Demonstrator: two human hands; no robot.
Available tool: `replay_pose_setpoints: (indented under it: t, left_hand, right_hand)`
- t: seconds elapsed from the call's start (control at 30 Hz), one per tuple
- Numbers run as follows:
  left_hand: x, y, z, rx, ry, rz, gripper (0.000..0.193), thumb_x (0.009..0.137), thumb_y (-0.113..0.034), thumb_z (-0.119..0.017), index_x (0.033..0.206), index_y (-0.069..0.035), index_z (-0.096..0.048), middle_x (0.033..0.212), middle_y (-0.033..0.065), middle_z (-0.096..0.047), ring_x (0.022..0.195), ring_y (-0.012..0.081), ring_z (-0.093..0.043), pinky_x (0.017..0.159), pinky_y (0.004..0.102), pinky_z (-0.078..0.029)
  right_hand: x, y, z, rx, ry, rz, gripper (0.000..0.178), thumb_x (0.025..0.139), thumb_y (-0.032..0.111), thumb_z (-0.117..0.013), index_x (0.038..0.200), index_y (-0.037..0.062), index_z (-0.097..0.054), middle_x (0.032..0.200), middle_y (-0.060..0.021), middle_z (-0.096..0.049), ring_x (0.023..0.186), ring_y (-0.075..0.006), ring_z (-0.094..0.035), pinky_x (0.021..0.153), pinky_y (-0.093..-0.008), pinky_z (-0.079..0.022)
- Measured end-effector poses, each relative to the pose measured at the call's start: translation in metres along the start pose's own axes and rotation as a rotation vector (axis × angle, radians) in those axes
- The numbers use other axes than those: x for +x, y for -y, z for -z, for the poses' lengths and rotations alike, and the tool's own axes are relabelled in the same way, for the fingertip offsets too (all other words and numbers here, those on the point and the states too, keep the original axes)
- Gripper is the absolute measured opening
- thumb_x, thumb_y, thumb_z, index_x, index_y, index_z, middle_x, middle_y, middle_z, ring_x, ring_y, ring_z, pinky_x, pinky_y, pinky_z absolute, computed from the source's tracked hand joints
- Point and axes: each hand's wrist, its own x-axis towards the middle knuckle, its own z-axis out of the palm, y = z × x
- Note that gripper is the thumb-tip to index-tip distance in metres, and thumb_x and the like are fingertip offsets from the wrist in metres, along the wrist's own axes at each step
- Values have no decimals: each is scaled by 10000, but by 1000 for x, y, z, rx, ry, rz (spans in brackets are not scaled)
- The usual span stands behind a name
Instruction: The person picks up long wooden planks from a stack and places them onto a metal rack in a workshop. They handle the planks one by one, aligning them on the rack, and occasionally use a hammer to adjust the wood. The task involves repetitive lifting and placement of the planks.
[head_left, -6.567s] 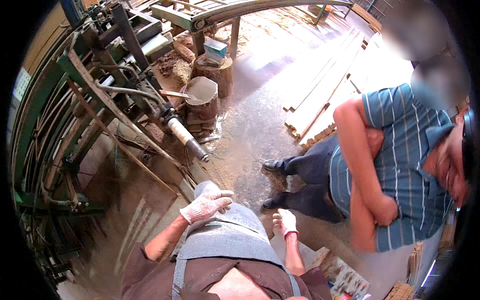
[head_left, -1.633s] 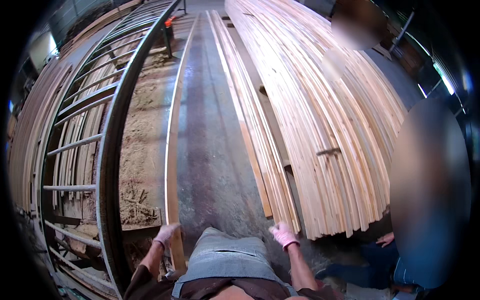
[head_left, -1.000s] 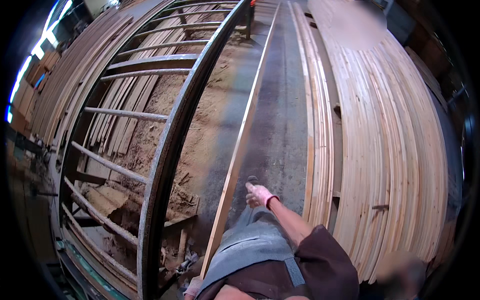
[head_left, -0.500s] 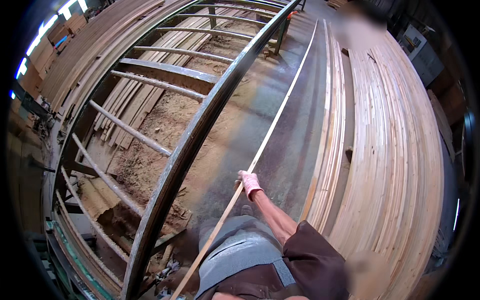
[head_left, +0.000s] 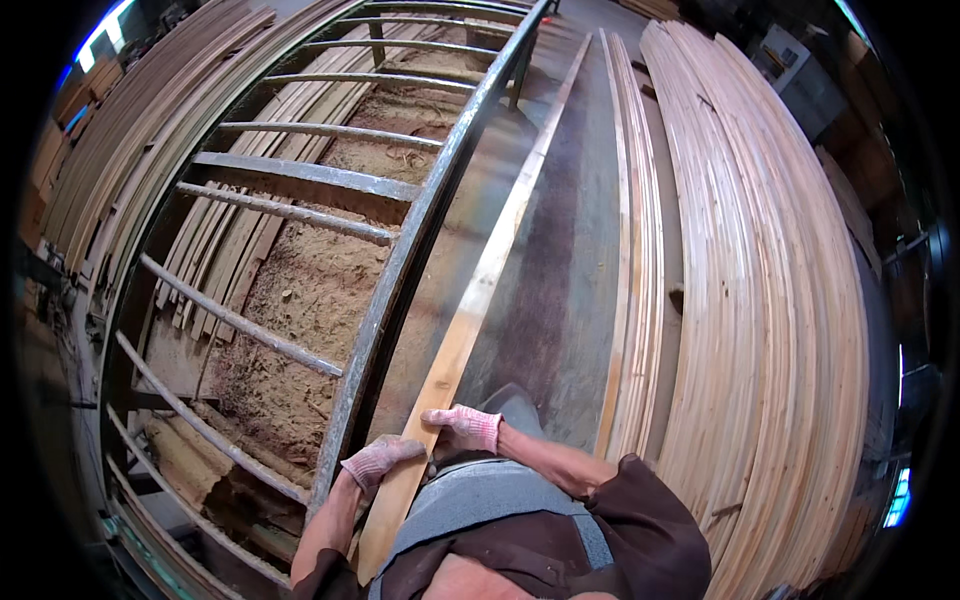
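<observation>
Both gloved hands now meet on the long board [head_left: 468, 322]; half a second ago only the right one showed there, and the board had its thin edge uppermost where its broad face now shows. It lies just right of the roller frame [head_left: 372, 325], slanting away along that frame's near rail. The left hand [head_left: 378, 459], the one closer to the frame, is closed around the board's left edge; the right hand [head_left: 466, 428], on the side away from the frame, grips the opposite edge, a little farther up.

Left of the board, the frame's rail and cross-bars block that side. Beneath the frame lie sawdust [head_left: 290, 285] and a bundle of loose slats [head_left: 222, 250]; beyond its far side runs a pile of darker planks [head_left: 150, 130]. To the frame's right, past the board, comes a strip of grey floor [head_left: 560, 310], then a narrow row of strips [head_left: 642, 270], and farthest from the frame a broad stack of pale boards [head_left: 760, 320], with a gap between row and stack.
</observation>
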Motion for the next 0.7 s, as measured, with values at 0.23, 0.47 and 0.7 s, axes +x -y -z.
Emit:
replay_pose_setpoints:
  t: [0.23, 0.47, 0.7]
  left_hand:
    - [-41, -1, 35, 396, -141, 115, 522, 874, -434, -747, 1176, -8, -735, 1046, 87, -757, 919, 158, -680, 823, 323, -544]
    - [-117, 46, 2, 56, -246, 177, 309, 919, -313, -756, 1089, -55, -753, 1024, 65, -760, 944, 155, -700, 841, 310, -553]
    - [-119, 154, -54, 597, -652, 528, 492, 922, -525, -648, 1257, -170, -704, 1146, 139, -743, 1089, 352, -693, 941, 417, -541]
  right_hand:
    - [31, 116, 68, 226, -208, 232, 552, 978, 530, -651, 1402, 188, -564, 1409, -105, -614, 1299, -308, -581, 993, -572, -546]
    - [116, 298, 149, 288, -384, 510, 653, 1009, 636, -527, 1412, 122, -553, 1381, -114, -625, 1234, -329, -606, 1041, -585, -492]
    - [135, 293, 149, 333, -595, 548, 655, 929, 833, -419, 858, 206, -597, 656, 15, -529, 551, -202, -530, 526, -391, -474]
